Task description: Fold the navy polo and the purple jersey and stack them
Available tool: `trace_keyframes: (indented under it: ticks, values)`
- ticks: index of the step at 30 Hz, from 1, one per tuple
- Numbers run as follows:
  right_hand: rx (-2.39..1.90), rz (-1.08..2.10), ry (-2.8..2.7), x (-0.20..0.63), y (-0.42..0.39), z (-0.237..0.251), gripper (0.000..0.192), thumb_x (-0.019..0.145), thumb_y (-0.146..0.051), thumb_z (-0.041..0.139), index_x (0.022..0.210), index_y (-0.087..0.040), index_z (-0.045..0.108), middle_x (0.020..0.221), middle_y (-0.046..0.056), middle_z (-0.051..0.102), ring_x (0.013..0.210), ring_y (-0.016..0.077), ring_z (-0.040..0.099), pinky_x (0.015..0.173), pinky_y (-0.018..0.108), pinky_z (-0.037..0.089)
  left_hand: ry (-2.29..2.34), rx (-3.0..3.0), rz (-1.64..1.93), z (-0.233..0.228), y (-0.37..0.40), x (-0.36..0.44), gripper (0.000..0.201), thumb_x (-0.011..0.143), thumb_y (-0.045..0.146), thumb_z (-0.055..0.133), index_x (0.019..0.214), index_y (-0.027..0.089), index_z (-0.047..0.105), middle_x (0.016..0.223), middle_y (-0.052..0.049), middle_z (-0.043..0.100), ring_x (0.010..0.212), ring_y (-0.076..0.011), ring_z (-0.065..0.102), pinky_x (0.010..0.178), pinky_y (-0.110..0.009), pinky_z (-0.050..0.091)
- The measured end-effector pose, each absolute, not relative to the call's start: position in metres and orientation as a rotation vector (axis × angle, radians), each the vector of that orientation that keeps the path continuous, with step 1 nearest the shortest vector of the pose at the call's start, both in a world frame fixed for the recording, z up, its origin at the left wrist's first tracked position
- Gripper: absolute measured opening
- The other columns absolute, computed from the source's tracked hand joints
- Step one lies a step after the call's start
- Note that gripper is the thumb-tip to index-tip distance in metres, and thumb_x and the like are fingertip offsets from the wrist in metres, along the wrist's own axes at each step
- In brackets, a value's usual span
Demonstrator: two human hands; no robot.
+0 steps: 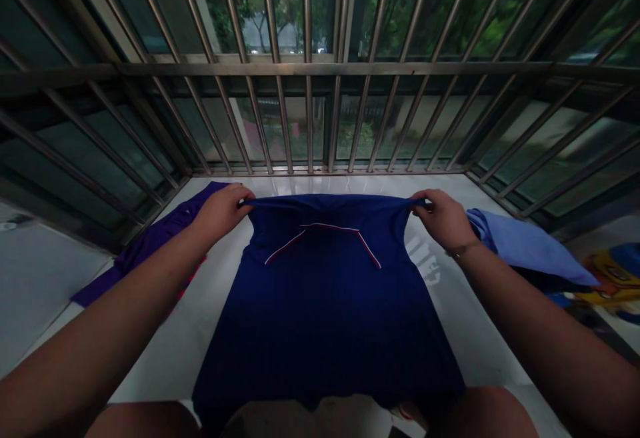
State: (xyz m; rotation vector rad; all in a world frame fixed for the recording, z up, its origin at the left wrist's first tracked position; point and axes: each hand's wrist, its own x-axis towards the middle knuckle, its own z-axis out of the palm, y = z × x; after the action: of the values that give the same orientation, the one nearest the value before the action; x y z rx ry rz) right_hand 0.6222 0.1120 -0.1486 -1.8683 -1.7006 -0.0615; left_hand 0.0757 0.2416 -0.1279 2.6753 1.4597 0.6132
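A dark blue shirt [325, 305] with a thin white-and-red collar trim lies spread flat on a white ledge [470, 331] in front of me. My left hand [220, 213] grips its far left corner at the shoulder. My right hand [443, 218] grips the far right corner, a thin band on its wrist. Both arms are stretched forward, pulling the top edge of the shirt taut between them. The near hem hangs toward my knees.
A purple garment [150, 245] lies at the left of the ledge, partly under my left arm. A light blue garment [525, 248] lies at the right, beside a yellow and blue object [613, 285]. Metal window bars [307, 118] fence the ledge on three sides.
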Motion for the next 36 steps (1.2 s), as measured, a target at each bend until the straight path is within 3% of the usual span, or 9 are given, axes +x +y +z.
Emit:
trace_keyframes:
  ticks: [6, 11, 15, 18, 22, 25, 27, 29, 36]
  values:
    - [-1.697, 0.219, -2.047, 0.613, -0.050, -0.215, 0.021, 0.100, -0.032, 0.057, 0.111, -0.033, 0.075, 0.119, 0.011, 0.075, 0.111, 0.0300, 0.075, 0.098, 0.047, 0.064, 1.187, 2.587, 0.387, -0.215, 0.085, 0.018, 0.027, 0.100, 0.031, 0.059, 0.116, 0.034, 0.080, 0.129, -0.007, 0.075, 0.118, -0.0269, 0.072, 0.104, -0.039, 0.059]
    - [-1.664, 0.366, -2.290, 0.615, -0.116, -0.250, 0.047, 0.096, -0.019, 0.053, 0.132, -0.040, 0.075, 0.139, 0.009, 0.072, 0.124, 0.0278, 0.073, 0.106, 0.046, 0.064, 1.230, 2.549, 0.215, -0.251, 0.024, 0.001, 0.030, 0.102, 0.036, 0.063, 0.127, 0.036, 0.079, 0.148, -0.008, 0.071, 0.130, -0.0313, 0.071, 0.114, -0.049, 0.058]
    - [-1.702, 0.310, -2.214, 0.621, -0.085, -0.230, 0.036, 0.101, -0.025, 0.049, 0.125, -0.031, 0.076, 0.128, 0.011, 0.075, 0.120, 0.0277, 0.073, 0.106, 0.047, 0.062, 1.209, 2.572, 0.320, -0.232, 0.055, 0.019, 0.032, 0.110, 0.043, 0.050, 0.118, 0.029, 0.078, 0.138, -0.010, 0.075, 0.128, -0.0295, 0.071, 0.116, -0.047, 0.055]
    - [-1.757, 0.241, -2.140, 0.613, -0.032, -0.218, 0.035, 0.107, -0.032, 0.047, 0.123, -0.023, 0.076, 0.122, 0.013, 0.077, 0.117, 0.0288, 0.073, 0.109, 0.049, 0.059, 1.233, 2.595, 0.373, -0.229, 0.106, 0.047, 0.041, 0.112, 0.041, 0.042, 0.129, 0.021, 0.075, 0.137, -0.015, 0.075, 0.130, -0.0310, 0.069, 0.119, -0.047, 0.052]
    - [-1.911, 0.233, -2.271, 0.597, 0.035, -0.225, 0.046, 0.102, -0.032, 0.060, 0.143, -0.013, 0.069, 0.144, 0.021, 0.070, 0.133, 0.0332, 0.066, 0.119, 0.050, 0.050, 1.314, 2.590, 0.127, -0.236, 0.174, 0.078, 0.050, 0.099, 0.044, 0.064, 0.138, 0.014, 0.071, 0.142, -0.023, 0.072, 0.136, -0.0387, 0.066, 0.118, -0.050, 0.049]
    - [-2.006, 0.346, -2.406, 0.596, 0.067, -0.233, 0.043, 0.097, -0.027, 0.070, 0.138, -0.015, 0.074, 0.136, 0.019, 0.075, 0.125, 0.0308, 0.071, 0.110, 0.041, 0.053, 1.253, 2.486, -0.115, -0.234, 0.210, 0.086, 0.044, 0.084, 0.051, 0.080, 0.116, 0.020, 0.079, 0.113, -0.015, 0.081, 0.107, -0.0355, 0.075, 0.096, -0.041, 0.055]
    - [-2.027, 0.384, -2.426, 0.600, 0.083, -0.233, 0.031, 0.097, -0.026, 0.072, 0.124, -0.016, 0.080, 0.120, 0.014, 0.080, 0.112, 0.0275, 0.074, 0.101, 0.034, 0.054, 1.202, 2.429, -0.197, -0.227, 0.228, 0.087, 0.032, 0.080, 0.053, 0.081, 0.094, 0.024, 0.079, 0.089, -0.006, 0.080, 0.084, -0.0287, 0.074, 0.079, -0.034, 0.052]
    - [-2.051, 0.353, -2.404, 0.606, 0.098, -0.228, 0.023, 0.098, -0.026, 0.072, 0.117, -0.017, 0.082, 0.113, 0.012, 0.080, 0.106, 0.0252, 0.074, 0.096, 0.031, 0.052, 1.191, 2.428, -0.199, -0.218, 0.243, 0.087, 0.029, 0.080, 0.053, 0.080, 0.080, 0.025, 0.076, 0.077, -0.002, 0.076, 0.075, -0.0249, 0.070, 0.072, -0.031, 0.047]
    - [-2.120, -0.014, -2.109, 0.608, 0.141, -0.185, 0.033, 0.110, -0.027, 0.053, 0.128, -0.016, 0.077, 0.124, 0.015, 0.071, 0.109, 0.0238, 0.068, 0.097, 0.031, 0.049, 1.424, 2.618, 0.177, -0.176, 0.279, 0.094, 0.031, 0.093, 0.050, 0.067, 0.095, 0.021, 0.079, 0.094, -0.010, 0.076, 0.094, -0.0290, 0.069, 0.081, -0.035, 0.047]
